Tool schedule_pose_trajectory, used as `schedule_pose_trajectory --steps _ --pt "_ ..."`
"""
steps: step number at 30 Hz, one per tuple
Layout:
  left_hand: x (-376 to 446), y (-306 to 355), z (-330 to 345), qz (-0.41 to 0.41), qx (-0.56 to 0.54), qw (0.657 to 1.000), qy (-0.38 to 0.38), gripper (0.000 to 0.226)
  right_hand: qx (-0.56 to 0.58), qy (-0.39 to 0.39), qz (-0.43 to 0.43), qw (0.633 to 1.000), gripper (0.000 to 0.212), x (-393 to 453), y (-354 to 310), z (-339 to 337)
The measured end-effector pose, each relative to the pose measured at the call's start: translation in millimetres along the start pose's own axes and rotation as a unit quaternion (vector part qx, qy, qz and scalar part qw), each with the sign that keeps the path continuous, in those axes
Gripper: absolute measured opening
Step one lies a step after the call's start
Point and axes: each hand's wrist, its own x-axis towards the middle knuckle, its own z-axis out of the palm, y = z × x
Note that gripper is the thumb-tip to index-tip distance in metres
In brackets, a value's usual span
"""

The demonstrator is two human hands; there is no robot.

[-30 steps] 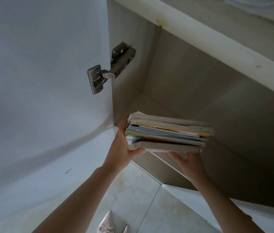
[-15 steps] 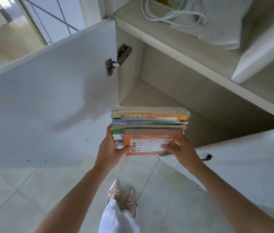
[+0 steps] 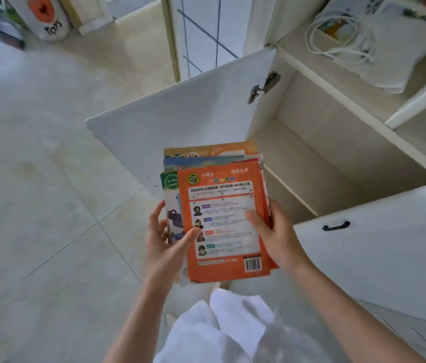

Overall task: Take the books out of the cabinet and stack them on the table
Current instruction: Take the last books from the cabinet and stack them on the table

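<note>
Tiled floor [image 3: 49,205]; open cabinet [image 3: 324,166]; both hands hold books [image 3: 222,218].

glossy paper books [image 3: 222,218]; metal hinge [image 3: 264,86]; smooth tiles [image 3: 36,205]

There is only the one view, worn on the person's head and tilted steeply down. It sits close above the pale tiled floor [image 3: 49,205], facing the open white wooden cabinet [image 3: 311,158] at right.
</note>
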Motion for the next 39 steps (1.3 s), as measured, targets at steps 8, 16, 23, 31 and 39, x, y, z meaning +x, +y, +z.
schedule_pose_trajectory --steps 8,16,23,31,39 --pt "-82 -8 -107 0.039 -0.059 0.986 0.154 0.076 -0.095 -0.099 -0.055 0.989 0.042 -67 -31 109" --pt "-185 -39 -225 0.024 -0.114 0.948 0.297 0.067 -0.171 -0.185 -0.105 0.962 0.045 -151 -38 231" --pt "-264 -67 -312 0.011 -0.132 0.903 0.409 0.06 -0.239 -0.258 -0.184 0.918 0.05 -219 -31 336" --pt "-324 -98 -395 -0.013 -0.166 0.811 0.561 0.055 -0.273 -0.388 -0.281 0.834 0.06 -278 -38 455" --pt "-339 -106 -484 -0.053 -0.212 0.692 0.688 0.055 -0.293 -0.526 -0.293 0.743 0.053 -307 -40 594"
